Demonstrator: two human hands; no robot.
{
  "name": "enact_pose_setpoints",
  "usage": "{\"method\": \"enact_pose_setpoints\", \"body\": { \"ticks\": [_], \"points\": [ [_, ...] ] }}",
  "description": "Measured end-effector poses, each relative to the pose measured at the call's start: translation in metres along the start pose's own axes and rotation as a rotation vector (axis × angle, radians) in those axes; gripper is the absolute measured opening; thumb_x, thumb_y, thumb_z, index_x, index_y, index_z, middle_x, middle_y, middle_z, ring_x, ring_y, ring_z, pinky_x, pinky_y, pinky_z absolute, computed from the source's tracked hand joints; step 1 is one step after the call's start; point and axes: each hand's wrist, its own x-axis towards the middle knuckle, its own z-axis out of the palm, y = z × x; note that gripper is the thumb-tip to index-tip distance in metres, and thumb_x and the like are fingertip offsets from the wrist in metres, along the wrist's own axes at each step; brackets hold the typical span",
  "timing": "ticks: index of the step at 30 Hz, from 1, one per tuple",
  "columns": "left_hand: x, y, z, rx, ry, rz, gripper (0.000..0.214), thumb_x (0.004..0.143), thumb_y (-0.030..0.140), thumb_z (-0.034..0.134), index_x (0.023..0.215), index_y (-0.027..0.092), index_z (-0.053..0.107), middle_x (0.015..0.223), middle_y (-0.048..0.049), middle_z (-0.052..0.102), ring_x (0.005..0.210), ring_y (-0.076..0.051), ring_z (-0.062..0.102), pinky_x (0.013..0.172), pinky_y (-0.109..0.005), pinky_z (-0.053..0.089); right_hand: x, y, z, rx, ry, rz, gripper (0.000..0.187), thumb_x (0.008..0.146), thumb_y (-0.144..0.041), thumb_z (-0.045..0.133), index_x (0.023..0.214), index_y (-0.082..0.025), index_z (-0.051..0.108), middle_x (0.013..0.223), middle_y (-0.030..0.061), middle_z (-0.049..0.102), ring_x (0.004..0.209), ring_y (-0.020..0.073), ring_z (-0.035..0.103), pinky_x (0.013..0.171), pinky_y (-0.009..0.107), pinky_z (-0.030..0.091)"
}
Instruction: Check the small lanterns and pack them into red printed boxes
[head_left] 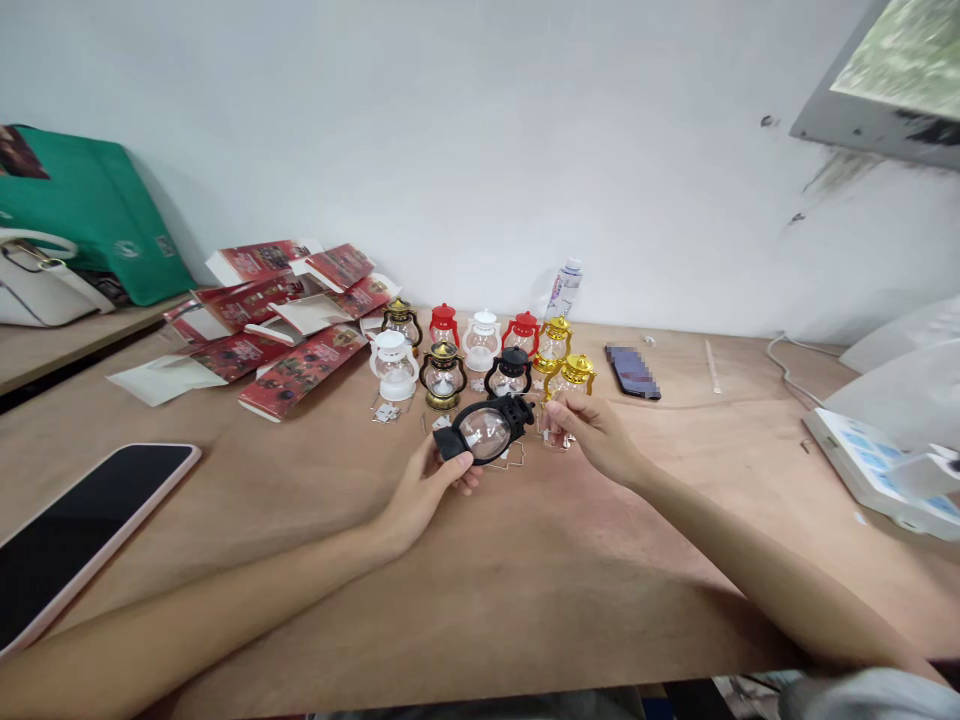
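Note:
My left hand [433,478] is closed around the base of a small black lantern [487,432], which is tilted on its side above the table. The lantern has a clear globe with a white candle shape inside, and its top points right. Just right of that top, my right hand [581,428] has thumb and fingers pinched together. What they hold is too small to make out; thin bent wires [514,458] lie on the table close by. Behind stand several more lanterns, among them a white lantern [394,368], a bronze lantern [442,377], another black lantern [510,374] and a gold lantern [576,374].
Red printed boxes [304,372] lie heaped at the back left. A large phone [82,540] rests at the left front, a smaller phone [632,372] at the back right. A bottle [564,288] stands by the wall. A white power strip [877,470] with a cable sits at right.

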Motion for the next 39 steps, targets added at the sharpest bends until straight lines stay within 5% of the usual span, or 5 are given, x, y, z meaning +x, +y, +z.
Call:
{"method": "enact_pose_setpoints", "body": {
  "ticks": [7, 17, 27, 31, 39],
  "points": [
    [0.002, 0.002, 0.003, 0.135, -0.035, 0.012, 0.049, 0.062, 0.048, 0.076, 0.090, 0.015, 0.052, 0.087, -0.0038, 0.062, 0.078, -0.018, 0.059, 0.063, -0.028, 0.049, -0.010, -0.007, 0.008, -0.048, 0.121, -0.098, 0.039, 0.093, -0.049, 0.046, 0.068, -0.020, 0.052, 0.053, -0.0030, 0.052, 0.047, 0.0093, 0.048, 0.049, 0.023, 0.040],
    [0.000, -0.002, -0.003, 0.418, -0.189, 0.203, 0.036, 0.063, 0.034, 0.074, 0.084, 0.016, 0.052, 0.079, 0.0004, 0.060, 0.077, -0.017, 0.055, 0.070, -0.025, 0.042, -0.046, -0.025, 0.044, -0.793, 0.044, -0.934, 0.021, 0.092, -0.015, 0.049, 0.071, -0.019, 0.052, 0.057, -0.0006, 0.062, 0.049, 0.0114, 0.054, 0.049, 0.025, 0.039],
    [0.000, 0.001, -0.004, 0.461, -0.237, 0.261, 0.036, 0.064, 0.026, 0.075, 0.093, 0.016, 0.055, 0.087, -0.0016, 0.066, 0.080, -0.018, 0.060, 0.073, -0.026, 0.045, -0.069, -0.042, 0.050, -0.854, 0.091, -1.160, 0.026, 0.084, -0.018, 0.063, 0.061, -0.019, 0.052, 0.047, -0.0052, 0.044, 0.042, 0.0084, 0.038, 0.040, 0.027, 0.024],
    [-0.002, 0.000, -0.004, 0.428, -0.278, 0.323, 0.037, 0.067, 0.023, 0.072, 0.099, 0.017, 0.054, 0.099, -0.0066, 0.068, 0.090, -0.022, 0.063, 0.080, -0.030, 0.047, -0.078, -0.064, 0.037, -0.699, 0.027, -1.040, 0.025, 0.087, -0.017, 0.058, 0.062, -0.019, 0.056, 0.047, -0.0043, 0.047, 0.042, 0.0086, 0.038, 0.040, 0.027, 0.027],
    [-0.003, 0.001, -0.003, 0.550, -0.308, 0.359, 0.030, 0.070, 0.025, 0.071, 0.094, 0.017, 0.057, 0.088, -0.0032, 0.066, 0.077, -0.018, 0.061, 0.071, -0.026, 0.045, -0.038, -0.053, 0.016, 0.030, -0.113, -0.068, 0.026, 0.087, -0.037, 0.060, 0.069, -0.018, 0.062, 0.057, -0.0041, 0.054, 0.049, 0.0063, 0.042, 0.044, 0.020, 0.033]
  ]
}}
